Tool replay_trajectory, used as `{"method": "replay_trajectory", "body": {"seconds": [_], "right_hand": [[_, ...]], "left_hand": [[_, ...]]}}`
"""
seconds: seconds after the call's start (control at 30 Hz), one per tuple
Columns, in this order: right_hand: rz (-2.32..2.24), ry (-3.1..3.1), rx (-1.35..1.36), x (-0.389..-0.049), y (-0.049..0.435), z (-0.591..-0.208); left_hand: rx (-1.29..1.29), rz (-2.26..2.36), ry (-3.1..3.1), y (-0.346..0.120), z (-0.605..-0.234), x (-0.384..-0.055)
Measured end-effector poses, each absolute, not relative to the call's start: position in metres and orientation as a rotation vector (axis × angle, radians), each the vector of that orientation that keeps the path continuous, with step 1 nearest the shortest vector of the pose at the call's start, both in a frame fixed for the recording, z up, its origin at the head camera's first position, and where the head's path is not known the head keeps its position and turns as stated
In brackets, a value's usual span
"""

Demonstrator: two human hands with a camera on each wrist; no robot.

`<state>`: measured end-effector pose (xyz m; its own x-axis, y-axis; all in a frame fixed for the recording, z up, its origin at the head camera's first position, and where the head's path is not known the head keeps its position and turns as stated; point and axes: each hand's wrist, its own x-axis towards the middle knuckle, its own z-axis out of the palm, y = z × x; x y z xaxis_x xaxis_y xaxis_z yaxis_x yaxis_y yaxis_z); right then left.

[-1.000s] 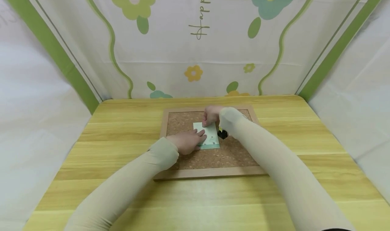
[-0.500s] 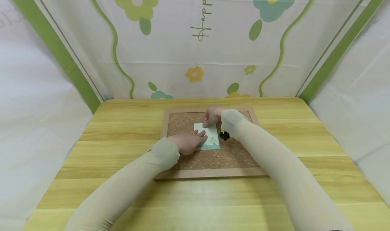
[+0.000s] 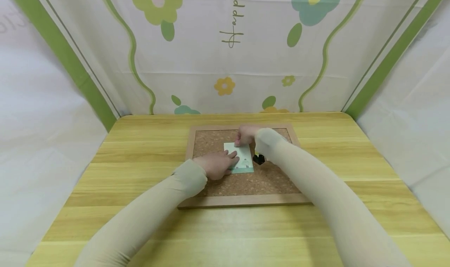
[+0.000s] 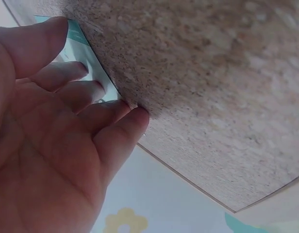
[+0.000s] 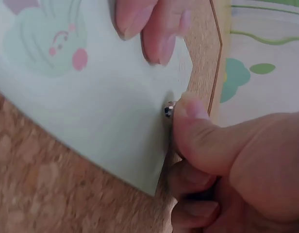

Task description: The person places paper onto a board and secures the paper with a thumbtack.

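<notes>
A pale mint card (image 3: 245, 157) with a teal lower band lies on the framed cork board (image 3: 242, 185). My left hand (image 3: 216, 165) rests on the card's left side, fingers extended; in the left wrist view its fingertips (image 4: 93, 92) touch the card and its edge. At the card's top edge, my right hand (image 3: 247, 135) has its thumb and fingers bent together. The right wrist view shows them pinching a small pushpin (image 5: 169, 109), of which only a shiny silver bit shows. A pink-cheeked cartoon figure (image 5: 50, 41) is printed on the card.
A small black object (image 3: 259, 159) with a yellow bit shows under the right cuff. The board lies on a wood-grain table (image 3: 140, 142). Behind the table hangs a white flowered cloth (image 3: 197, 56), with white cloth sides at left and right.
The head view has shifted very slightly. My right wrist has lowered a little, its fingers still at the card's top edge. The left hand stays in place on the card.
</notes>
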<state>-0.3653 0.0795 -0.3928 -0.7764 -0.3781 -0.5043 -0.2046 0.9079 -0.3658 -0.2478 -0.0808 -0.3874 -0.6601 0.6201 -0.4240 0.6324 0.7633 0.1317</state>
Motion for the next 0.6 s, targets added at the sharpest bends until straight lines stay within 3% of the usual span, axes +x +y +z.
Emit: {"method": "replay_trajectory", "body": {"seconds": [0.6], "right_hand": [[-0.406,2.486,-0.422,-0.3653,0.0792,-0.3942]], "left_hand": [[0.953,-0.022,2.505,-0.0821,-0.3922,-0.2536]]}}
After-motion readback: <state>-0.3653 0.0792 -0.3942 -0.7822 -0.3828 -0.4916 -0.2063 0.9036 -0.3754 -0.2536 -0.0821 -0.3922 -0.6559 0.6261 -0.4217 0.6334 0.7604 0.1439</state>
